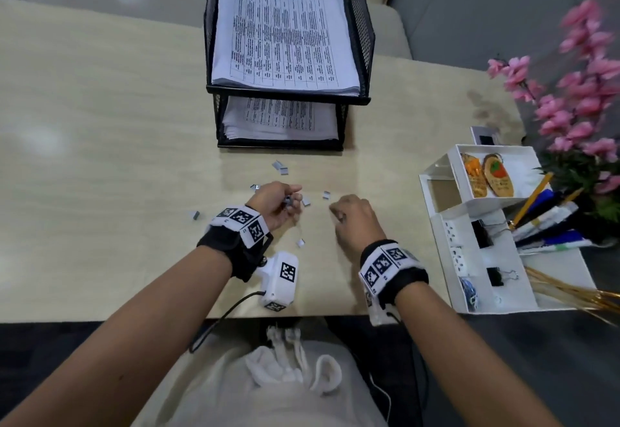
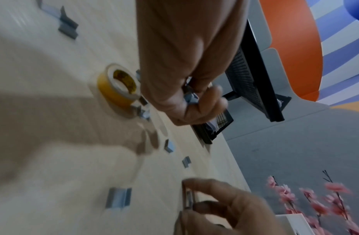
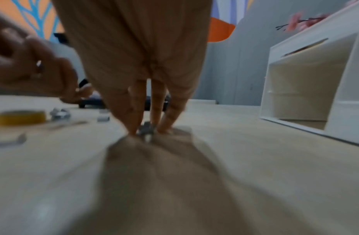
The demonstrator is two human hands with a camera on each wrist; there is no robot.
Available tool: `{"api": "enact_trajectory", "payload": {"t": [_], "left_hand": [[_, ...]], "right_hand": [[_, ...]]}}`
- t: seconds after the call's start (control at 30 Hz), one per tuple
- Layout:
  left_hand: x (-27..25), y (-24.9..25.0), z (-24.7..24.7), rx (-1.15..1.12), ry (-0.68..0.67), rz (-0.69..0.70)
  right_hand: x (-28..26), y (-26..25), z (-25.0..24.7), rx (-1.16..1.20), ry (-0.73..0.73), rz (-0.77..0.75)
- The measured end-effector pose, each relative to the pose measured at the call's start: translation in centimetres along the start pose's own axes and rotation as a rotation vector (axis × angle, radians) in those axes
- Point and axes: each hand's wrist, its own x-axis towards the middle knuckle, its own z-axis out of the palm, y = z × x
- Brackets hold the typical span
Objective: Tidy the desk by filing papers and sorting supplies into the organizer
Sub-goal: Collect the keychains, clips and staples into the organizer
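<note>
Left hand: your left hand [image 1: 277,203] hovers over the desk [image 1: 100,145], fingers curled in around a small bunch of staple strips [image 2: 190,97] gathered in the palm.
Right hand: your right hand [image 1: 355,220] is down at the desk surface just right of the left one, fingertips [image 3: 134,127] drawn together on a single staple strip [image 3: 146,128] that sits on the wood.
Loose staples: more staple pieces [image 1: 281,167] lie scattered on the desk around both hands, between you and the paper tray, one apart to the left [image 1: 194,215].
Tape: a yellow tape roll [image 2: 117,85] lies flat on the desk close by your left hand, with staples touching its edge.
Paper tray: the black mesh two-tier tray [image 1: 364,37] stands at the far middle of the desk, printed sheets [image 1: 281,34] stacked on both levels.
Organizer: the white organizer [image 1: 446,212] sits at the right edge of the desk, well apart from the staples; it holds pens [image 1: 550,225], black binder clips [image 1: 481,233] and two wooden tags [image 1: 498,180].
Flowers: pink flowers [image 1: 577,67] stand behind the organizer.
</note>
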Motion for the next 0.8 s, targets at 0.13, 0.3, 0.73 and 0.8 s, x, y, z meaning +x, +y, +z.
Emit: {"api": "enact_trajectory", "payload": {"t": [0.13, 0.3, 0.73, 0.8], "left_hand": [[-0.5, 0.3, -1.6, -0.096, -0.003, 0.040], [-0.8, -0.1, -1.7, -0.119, -0.032, 0.056], [-0.9, 3.3, -5.7, 0.029, 0.001, 0.013], [-0.8, 3.9, -6.7, 0.015, 0.026, 0.033]], "right_hand": [[-0.4, 0.0, 1.4, 0.021, 0.099, 0.041], [-0.4, -2.9, 0.5, 0.404, 0.262, 0.178], [3.0, -4.2, 0.0, 0.287, 0.147, 0.233], [2.9, -4.4, 1.5, 0.188, 0.123, 0.178]]}}
